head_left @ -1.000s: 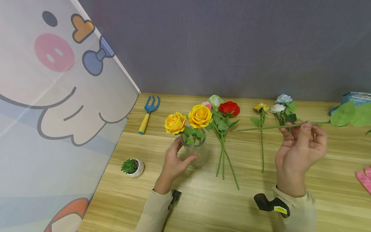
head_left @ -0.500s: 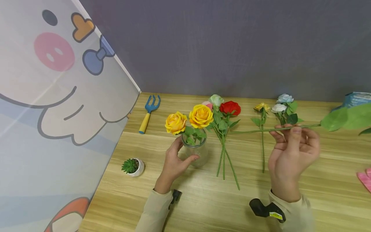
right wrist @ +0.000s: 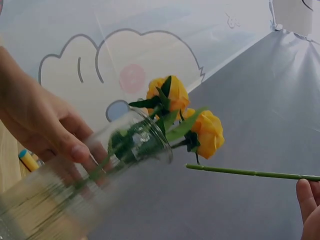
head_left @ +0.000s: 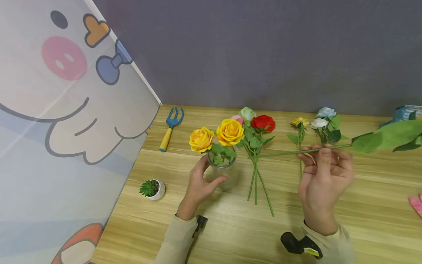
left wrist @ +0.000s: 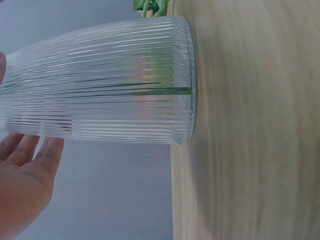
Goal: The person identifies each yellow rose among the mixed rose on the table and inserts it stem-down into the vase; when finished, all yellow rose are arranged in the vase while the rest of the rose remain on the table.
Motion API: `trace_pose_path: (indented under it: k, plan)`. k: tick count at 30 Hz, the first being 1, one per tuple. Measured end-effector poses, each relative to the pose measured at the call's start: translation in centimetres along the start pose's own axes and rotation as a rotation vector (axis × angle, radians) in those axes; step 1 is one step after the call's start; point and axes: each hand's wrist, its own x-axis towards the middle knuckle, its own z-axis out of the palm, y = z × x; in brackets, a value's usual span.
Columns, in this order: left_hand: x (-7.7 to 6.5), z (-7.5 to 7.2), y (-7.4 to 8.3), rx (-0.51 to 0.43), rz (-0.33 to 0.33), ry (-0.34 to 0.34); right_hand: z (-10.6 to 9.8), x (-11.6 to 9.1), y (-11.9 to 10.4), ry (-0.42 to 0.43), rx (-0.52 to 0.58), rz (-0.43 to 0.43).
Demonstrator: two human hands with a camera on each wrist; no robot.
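My left hand grips a clear ribbed glass vase, thumb on the near side and fingers behind. Two yellow roses stand in it, their blooms above the rim. In my right hand a long green flower stem is pinched between thumb and fingers, held nearly level. Its bare end points left at the vase and, in the right wrist view, lies just beyond the rim. Large green leaves are at its other end; the bloom is out of clear view at the right edge.
Right of the vase lie a red rose and a pale green rose with crossed stems. A small yellow rose, a white rose and a blue rose lie farther right. A hand fork and a potted succulent are at left.
My right hand has moved left with the stem, bringing its bare end closer to the vase. My left hand keeps its grip on the vase.
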Motion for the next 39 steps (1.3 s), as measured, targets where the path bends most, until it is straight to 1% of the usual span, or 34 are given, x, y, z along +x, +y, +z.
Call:
trace_pose_path:
  k: [7,11,20,26,32,37,39]
  plan:
    - [-0.1,0.0,0.1,0.007,-0.002,0.003,0.1,-0.7,0.3,-0.084,0.020,0.053]
    - [-0.1,-0.1,0.1,0.006,0.005,0.003,0.1,-1.1,0.4,-0.117,0.028,0.068]
    - [0.0,-0.1,0.0,0.014,0.010,0.002,0.5,-1.5,0.7,-0.147,0.047,0.034]
    - [0.0,-0.1,0.1,0.011,0.010,0.001,0.8,-1.8,0.9,-0.170,0.009,-0.005]
    - [-0.1,-0.2,0.2,0.013,0.009,0.008,1.2,-2.3,0.9,-0.215,-0.033,-0.007]
    - [0.0,-0.1,-0.2,0.006,0.029,0.006,1.4,-3.0,1.0,-0.257,-0.082,-0.010]
    - [0.0,0.0,-0.2,0.006,0.040,0.004,1.7,-3.1,1.1,-0.278,-0.103,-0.036]
